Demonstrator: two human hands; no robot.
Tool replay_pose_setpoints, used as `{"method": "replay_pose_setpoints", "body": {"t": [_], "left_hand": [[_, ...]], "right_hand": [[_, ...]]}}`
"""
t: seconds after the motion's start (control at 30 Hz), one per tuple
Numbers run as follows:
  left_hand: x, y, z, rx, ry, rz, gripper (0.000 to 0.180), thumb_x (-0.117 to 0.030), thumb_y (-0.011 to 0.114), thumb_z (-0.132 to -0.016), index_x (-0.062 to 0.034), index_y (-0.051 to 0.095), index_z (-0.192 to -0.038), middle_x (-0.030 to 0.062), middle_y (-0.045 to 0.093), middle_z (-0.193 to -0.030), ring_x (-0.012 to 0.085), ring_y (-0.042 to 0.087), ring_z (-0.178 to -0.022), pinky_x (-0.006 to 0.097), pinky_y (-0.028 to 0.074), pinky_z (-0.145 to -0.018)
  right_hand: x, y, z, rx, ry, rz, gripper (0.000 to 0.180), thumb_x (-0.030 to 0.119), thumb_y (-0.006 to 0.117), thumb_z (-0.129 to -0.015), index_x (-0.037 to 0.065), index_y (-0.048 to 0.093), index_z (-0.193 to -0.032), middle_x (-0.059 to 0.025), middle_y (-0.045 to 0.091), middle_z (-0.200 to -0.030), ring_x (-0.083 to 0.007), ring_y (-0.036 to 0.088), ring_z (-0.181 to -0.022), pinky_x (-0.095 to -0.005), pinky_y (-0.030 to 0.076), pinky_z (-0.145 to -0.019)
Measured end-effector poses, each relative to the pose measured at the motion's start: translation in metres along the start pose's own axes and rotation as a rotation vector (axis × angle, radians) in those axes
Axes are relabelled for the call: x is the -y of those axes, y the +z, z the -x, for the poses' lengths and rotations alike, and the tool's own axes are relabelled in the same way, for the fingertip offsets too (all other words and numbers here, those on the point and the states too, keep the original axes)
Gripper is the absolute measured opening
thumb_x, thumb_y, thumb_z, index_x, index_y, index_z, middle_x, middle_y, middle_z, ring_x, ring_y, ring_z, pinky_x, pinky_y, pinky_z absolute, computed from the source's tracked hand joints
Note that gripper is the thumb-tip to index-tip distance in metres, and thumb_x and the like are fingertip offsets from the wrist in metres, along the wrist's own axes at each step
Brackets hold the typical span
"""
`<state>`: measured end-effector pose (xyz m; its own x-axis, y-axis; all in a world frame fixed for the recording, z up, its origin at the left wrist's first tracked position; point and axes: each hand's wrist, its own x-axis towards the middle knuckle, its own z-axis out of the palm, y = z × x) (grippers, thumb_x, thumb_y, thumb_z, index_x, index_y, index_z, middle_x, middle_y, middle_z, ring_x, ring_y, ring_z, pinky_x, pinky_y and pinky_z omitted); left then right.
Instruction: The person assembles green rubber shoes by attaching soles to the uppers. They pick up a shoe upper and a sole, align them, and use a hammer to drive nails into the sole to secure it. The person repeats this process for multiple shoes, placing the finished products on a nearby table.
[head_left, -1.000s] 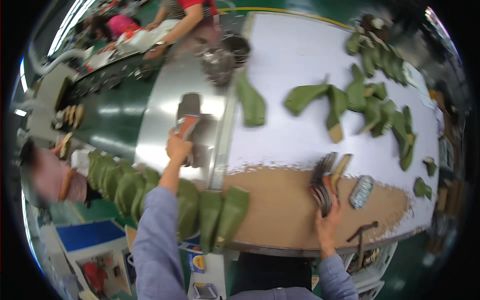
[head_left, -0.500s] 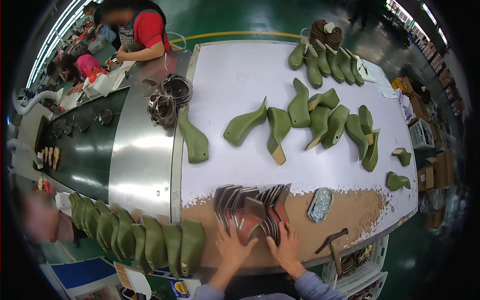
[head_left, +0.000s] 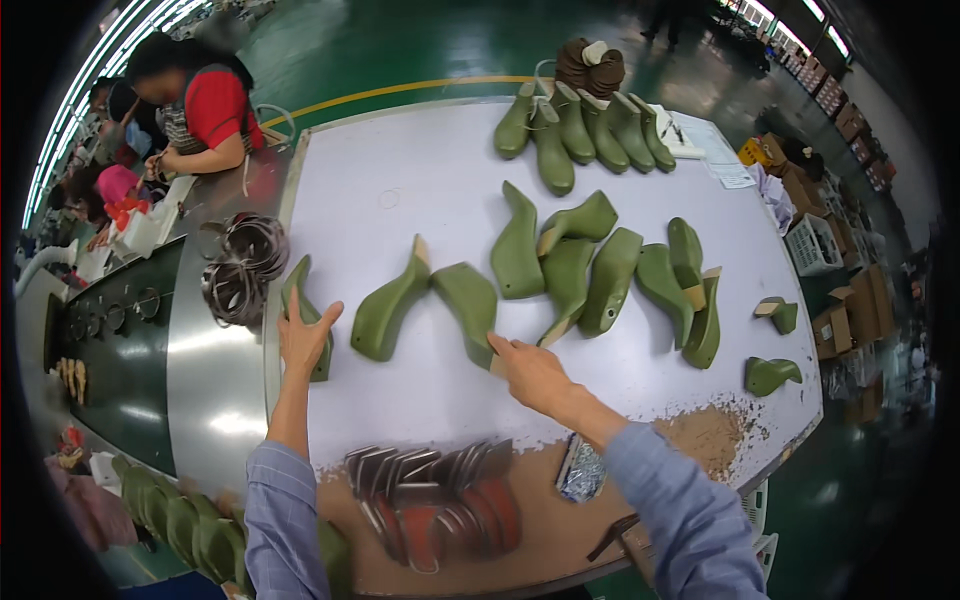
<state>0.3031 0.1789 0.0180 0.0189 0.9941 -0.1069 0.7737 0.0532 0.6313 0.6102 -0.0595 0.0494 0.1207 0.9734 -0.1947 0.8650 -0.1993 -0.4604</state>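
Observation:
My left hand (head_left: pixel 302 340) reaches over a green shoe last (head_left: pixel 303 284) at the table's left edge, thumb and fingers spread; it hides the last's middle. The fingers of my right hand (head_left: pixel 532 373) are closed on the tan-tipped near end of another green shoe last (head_left: pixel 466 303), which lies on the table. Between the two hands lies a third green last (head_left: pixel 388 312), its tan tip pointing away. Nearer to me, below my hands, stands a row of brown and reddish curved pieces (head_left: pixel 425 500), blurred, their kind unclear.
More green lasts (head_left: pixel 566 280) lie to the right, and several stand upright (head_left: pixel 553 160) at the back. Brown rings (head_left: pixel 243 268) sit on the metal ledge at left. A foil-like block (head_left: pixel 581 470) and a dark-headed hammer (head_left: pixel 612 538) lie near. A co-worker (head_left: pixel 205 120) works at far left.
Both hands have left the brown pieces and reached forward, the left to the leftmost last, the right to a tan-tipped last. That last has turned slightly. The whole view has shifted.

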Motion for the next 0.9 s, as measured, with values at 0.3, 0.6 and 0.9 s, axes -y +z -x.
{"method": "replay_pose_setpoints", "body": {"t": [0.3, 0.6, 0.9], "left_hand": [[-0.114, 0.111, 0.062, 0.162, 0.443, -0.31, 0.082, -0.078, 0.074, -0.068, -0.0283, 0.068, -0.133, 0.0286, 0.034, -0.152, 0.0445, 0.025, -0.147, 0.071, 0.004, -0.117], [-0.119, 0.098, 0.112, 0.528, 0.337, 0.093, 0.051, -0.04, 0.083, -0.08, -0.0092, 0.07, -0.119, 0.0215, 0.057, -0.129, 0.0367, 0.045, -0.134, 0.045, 0.038, -0.11], [-0.317, 0.227, 0.029, 0.419, 0.419, 0.058, 0.105, -0.071, 0.075, -0.073, -0.0104, 0.044, -0.153, 0.0294, 0.039, -0.153, 0.0442, 0.038, -0.143, 0.053, 0.034, -0.116]], "right_hand": [[-0.169, -0.124, -0.116, -0.517, 0.038, 0.111, 0.04, 0.044, 0.064, -0.092, 0.021, 0.069, -0.125, -0.0118, 0.059, -0.137, -0.038, 0.047, -0.134, -0.0605, 0.041, -0.104], [-0.168, -0.132, -0.089, -0.292, -0.059, 0.148, 0.042, 0.051, 0.062, -0.093, 0.012, 0.075, -0.105, -0.0178, 0.067, -0.116, -0.0408, 0.062, -0.108, -0.0515, 0.048, -0.098], [-0.383, -0.17, 0.006, -0.457, 0.716, 0.245, 0.055, 0.063, 0.058, -0.091, 0.019, 0.077, -0.119, -0.0226, 0.042, -0.154, -0.0468, 0.036, -0.141, -0.0561, 0.038, -0.112]]}}
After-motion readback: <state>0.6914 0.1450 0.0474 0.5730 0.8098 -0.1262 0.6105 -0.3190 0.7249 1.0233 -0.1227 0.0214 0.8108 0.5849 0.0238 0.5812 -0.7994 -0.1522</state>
